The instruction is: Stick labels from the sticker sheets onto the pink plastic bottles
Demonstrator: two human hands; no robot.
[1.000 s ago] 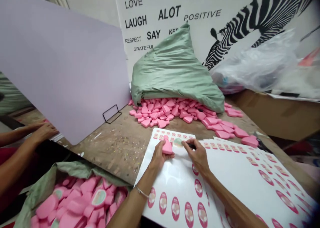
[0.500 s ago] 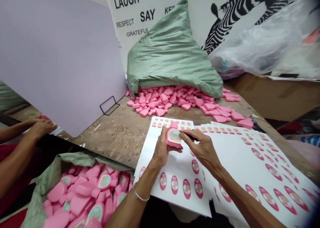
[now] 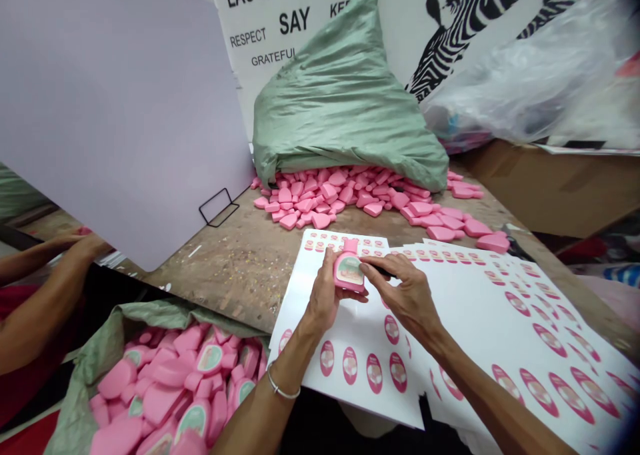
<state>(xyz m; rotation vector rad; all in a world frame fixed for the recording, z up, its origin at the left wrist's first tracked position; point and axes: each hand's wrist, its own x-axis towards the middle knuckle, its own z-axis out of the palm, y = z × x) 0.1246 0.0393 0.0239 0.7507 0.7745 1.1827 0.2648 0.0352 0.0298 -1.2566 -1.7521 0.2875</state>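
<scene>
A small pink plastic bottle [image 3: 349, 284] is gripped by my left hand [image 3: 323, 297], neck pointing away from me. On its front is a pale green and cream label [image 3: 349, 269]. My right hand [image 3: 406, 292] is closed, its thumb and forefinger at the label's right edge. A thin dark tool [image 3: 384, 271] pokes out between those fingers; its kind is hard to make out. Under both hands lie white sticker sheets [image 3: 350, 328] printed with pink oval and small labels, some spots bare.
Beyond the sheets, plain pink bottles [image 3: 330, 192] spill from a green sack [image 3: 345, 102] on the wooden table [image 3: 230, 275]. Labelled bottles fill an open sack [image 3: 83, 388] at lower left. A pale panel [image 3: 125, 108] and black wire stand [image 3: 219, 208] divide off another person's arms [image 3: 55, 295].
The pink bottle has tilted slightly in my left hand, and my right fingers stay at the label's edge. The other person's hand has shifted a little behind the panel.
</scene>
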